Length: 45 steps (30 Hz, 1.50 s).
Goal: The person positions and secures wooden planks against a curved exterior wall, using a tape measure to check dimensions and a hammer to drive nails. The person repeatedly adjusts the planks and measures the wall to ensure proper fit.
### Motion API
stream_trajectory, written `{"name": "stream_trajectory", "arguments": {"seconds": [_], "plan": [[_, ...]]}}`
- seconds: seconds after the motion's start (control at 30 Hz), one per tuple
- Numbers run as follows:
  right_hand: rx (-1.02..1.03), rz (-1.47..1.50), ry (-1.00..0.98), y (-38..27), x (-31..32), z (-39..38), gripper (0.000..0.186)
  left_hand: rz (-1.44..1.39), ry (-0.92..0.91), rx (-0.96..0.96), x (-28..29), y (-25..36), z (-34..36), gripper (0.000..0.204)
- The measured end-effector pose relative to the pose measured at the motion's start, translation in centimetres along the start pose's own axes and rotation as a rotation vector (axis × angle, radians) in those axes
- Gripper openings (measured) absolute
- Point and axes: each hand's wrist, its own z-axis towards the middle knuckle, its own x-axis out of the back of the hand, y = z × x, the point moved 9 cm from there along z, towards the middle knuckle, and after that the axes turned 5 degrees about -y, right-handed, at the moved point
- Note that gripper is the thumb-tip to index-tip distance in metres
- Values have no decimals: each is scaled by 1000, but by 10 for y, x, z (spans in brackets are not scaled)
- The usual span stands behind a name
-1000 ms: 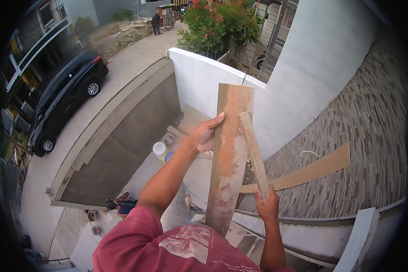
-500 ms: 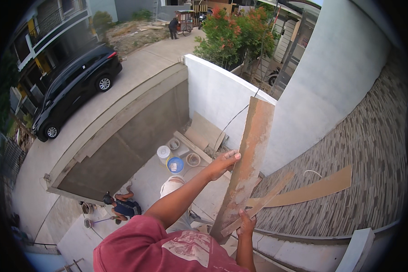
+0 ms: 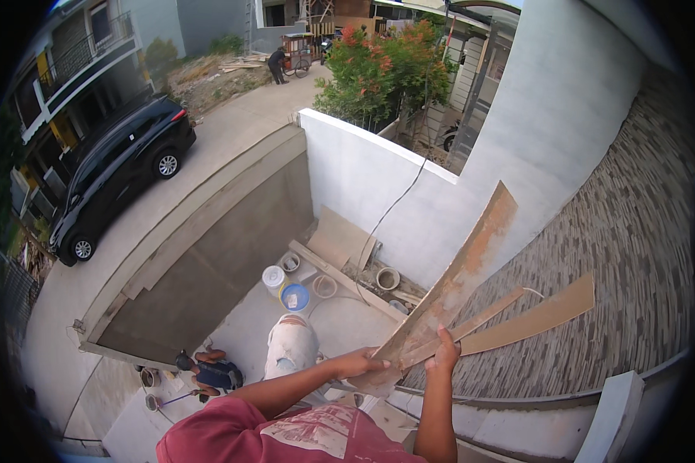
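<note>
A long, thin board [image 3: 463,266] with worn orange-brown patches slants up and away in front of me. My left hand [image 3: 357,363] grips its lower left edge. On its right side my right hand [image 3: 444,353] is closed round a narrow wooden strip [image 3: 490,311], which lies partly over the board's lower part. Whether the right hand also grips the board is hard to tell. A wider tan strip [image 3: 537,315] reaches out to the right, just beyond the right hand. Its near end is hidden behind that hand, and I cannot tell what holds it.
Below are white [image 3: 273,279] and blue-topped [image 3: 294,297] buckets, a person in white [image 3: 289,347] and a crouching co-worker [image 3: 218,373]. A white wall [image 3: 371,154] runs ahead, a stone-clad wall [image 3: 633,231] at right. A black car [image 3: 127,166] stands on the road.
The board has tipped to the right, its top lower. My left hand has slid down to its lower end; the right hand has risen with the narrow strip, which now points farther right.
</note>
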Motion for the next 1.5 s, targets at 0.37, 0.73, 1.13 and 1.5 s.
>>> {"name": "stream_trajectory", "arguments": {"seconds": [0.37,0.73,1.13,1.5], "plan": [[258,-662,-147,-80,-11,-56,37,-217,177,-96,45,39,13,53],[406,-1237,-519,-67,-7,-148,37,-341,337,-250,96,107,9,50],[473,-1285,-395,-86,-3,-139,39,-448,286,-269,98,114,1,43],[517,-1472,-408,-109,-11,-145,38,-348,237,-210,96,110,0,39]]}}
